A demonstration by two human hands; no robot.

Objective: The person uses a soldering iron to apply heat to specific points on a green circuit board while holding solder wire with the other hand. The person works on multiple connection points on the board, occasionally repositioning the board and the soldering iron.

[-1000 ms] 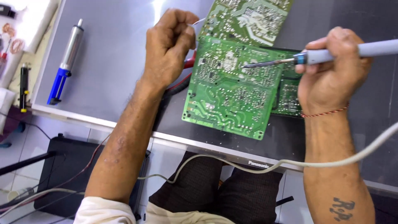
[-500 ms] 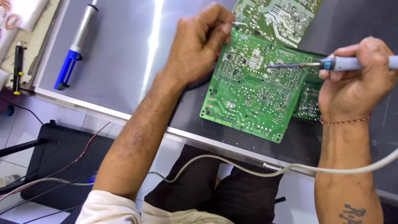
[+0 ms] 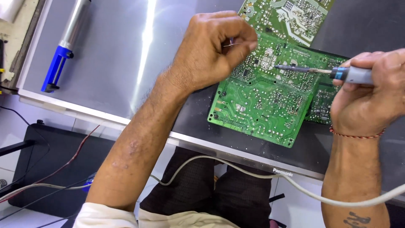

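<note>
- the right hand [image 3: 371, 95] is closed around the grey handle of a soldering iron [image 3: 337, 74], with all fingers wrapped tight on it.
- the iron lies almost level and points to the left; its dark metal tip rests on, or just above, the solder side of the green circuit board [image 3: 261, 101]. it cannot be told if the tip truly touches.
- the left hand [image 3: 213, 50] is curled nearly into a fist over the far left corner of this board. its thumb and first fingers pinch a thin wire [image 3: 231, 44], probably solder, which shows only as a short bright line.
- the green circuit board lies flat and turned at an angle on a large dark flat panel [image 3: 105, 63], in the middle-right of the scene, between the two hands.
- a second green board [image 3: 295, 17] lies at the far side, its near edge overlapping the first one.
- a third board [image 3: 322, 105] shows partly on the right, under the edge of the first board and just beside the right hand.
- a desoldering pump [image 3: 63, 46] with a silver barrel and blue end lies far left on the panel, well apart from both hands.
- a white cable [image 3: 236, 169] runs in a curve near the person, below the panel edge, over the dark trousers.
- a red thread bracelet [image 3: 356, 135] is on the right wrist.
</note>
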